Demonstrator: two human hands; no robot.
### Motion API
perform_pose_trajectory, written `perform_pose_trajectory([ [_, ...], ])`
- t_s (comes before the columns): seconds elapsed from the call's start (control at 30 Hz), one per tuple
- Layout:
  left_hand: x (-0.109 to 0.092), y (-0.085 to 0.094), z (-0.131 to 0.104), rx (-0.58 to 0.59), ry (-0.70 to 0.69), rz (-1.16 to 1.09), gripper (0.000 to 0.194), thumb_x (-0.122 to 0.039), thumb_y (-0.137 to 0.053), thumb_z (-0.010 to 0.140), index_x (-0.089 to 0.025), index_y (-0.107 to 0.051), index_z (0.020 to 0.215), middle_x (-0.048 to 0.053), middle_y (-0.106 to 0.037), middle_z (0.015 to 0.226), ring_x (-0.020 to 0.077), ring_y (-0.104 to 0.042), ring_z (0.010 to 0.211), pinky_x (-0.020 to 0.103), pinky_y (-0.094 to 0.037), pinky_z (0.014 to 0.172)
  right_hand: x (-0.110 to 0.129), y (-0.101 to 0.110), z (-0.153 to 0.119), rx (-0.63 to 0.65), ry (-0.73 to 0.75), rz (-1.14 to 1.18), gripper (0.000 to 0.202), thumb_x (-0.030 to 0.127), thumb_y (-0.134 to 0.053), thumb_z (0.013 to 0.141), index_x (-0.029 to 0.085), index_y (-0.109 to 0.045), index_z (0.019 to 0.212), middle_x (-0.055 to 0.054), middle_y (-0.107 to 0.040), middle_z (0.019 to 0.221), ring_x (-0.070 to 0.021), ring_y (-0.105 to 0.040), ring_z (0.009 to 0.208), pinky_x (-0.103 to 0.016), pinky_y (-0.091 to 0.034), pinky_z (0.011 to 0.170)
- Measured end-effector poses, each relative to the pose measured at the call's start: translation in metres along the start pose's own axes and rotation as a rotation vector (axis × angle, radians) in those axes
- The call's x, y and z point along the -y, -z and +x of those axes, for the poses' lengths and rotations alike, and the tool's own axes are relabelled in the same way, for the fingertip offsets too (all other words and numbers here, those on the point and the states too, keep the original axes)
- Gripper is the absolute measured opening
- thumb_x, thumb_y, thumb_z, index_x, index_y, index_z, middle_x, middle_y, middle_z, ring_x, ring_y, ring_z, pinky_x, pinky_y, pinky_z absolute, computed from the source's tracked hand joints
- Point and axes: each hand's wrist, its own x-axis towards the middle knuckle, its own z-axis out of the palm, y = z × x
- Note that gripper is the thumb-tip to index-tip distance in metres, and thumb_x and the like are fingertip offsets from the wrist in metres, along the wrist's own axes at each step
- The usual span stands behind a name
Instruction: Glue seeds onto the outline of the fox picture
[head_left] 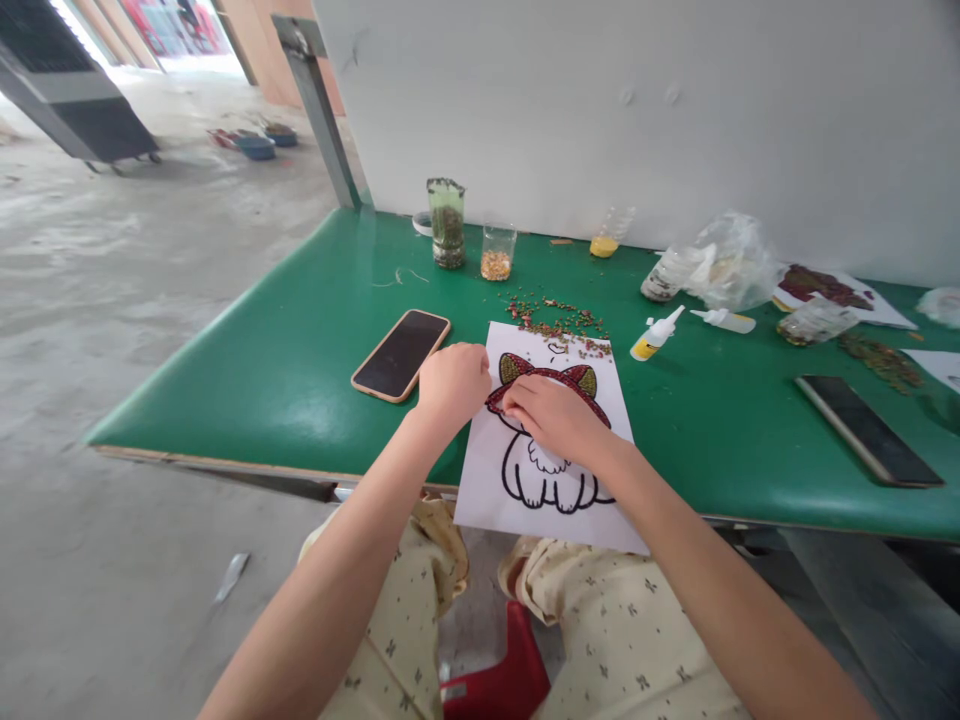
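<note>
A white sheet with a cat-like outline drawing [487, 480] lies on the green table, its lower end hanging past the front edge. Red and green beans or seeds fill the ears and the top of the head. My right hand [559, 415] rests over the drawing's face, fingertips pinched together at the left side of the head; anything between them is too small to make out. By the sheet's upper left edge, my left hand [456, 378] is closed with its fingers curled under, and whatever it holds is hidden. Loose red and green seeds [559, 318] lie scattered across the sheet's top.
A phone [401, 355] lies left of my left hand, another phone [870, 430] at far right. Behind stand a green cup [448, 225] and a clear cup of orange kernels [497, 252]. Right of the sheet are a glue bottle [656, 335] and a plastic bag [731, 260].
</note>
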Motion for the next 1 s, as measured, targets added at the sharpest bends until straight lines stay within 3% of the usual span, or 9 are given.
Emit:
perform_pose_trajectory([
  [0.53, -0.0003, -0.0004, 0.0007, 0.0, -0.008, 0.015, 0.033, -0.012, -0.041, 0.082, -0.018, -0.07, 0.095, 0.006, -0.071, 0.104, 0.0218, -0.064, 0.094, 0.03, -0.048, 0.077, -0.0007, -0.0044, 0.0005, -0.016, 0.0, -0.089, 0.017, 0.012, -0.042, 0.093, 0.016, -0.058, 0.09, -0.006, -0.06, 0.093, -0.0181, -0.052, 0.085, -0.03, -0.038, 0.076],
  [1.0, 0.0003, -0.0014, 0.0007, -0.003, -0.008, 0.003, 0.031, -0.013, -0.042, 0.082, -0.019, -0.07, 0.094, 0.006, -0.071, 0.102, 0.0218, -0.064, 0.093, 0.03, -0.047, 0.077, 0.0001, -0.0034, 0.0007, -0.019, -0.012, -0.031, 0.016, 0.014, -0.042, 0.093, 0.017, -0.057, 0.087, -0.005, -0.06, 0.091, -0.018, -0.052, 0.086, -0.03, -0.038, 0.077],
])
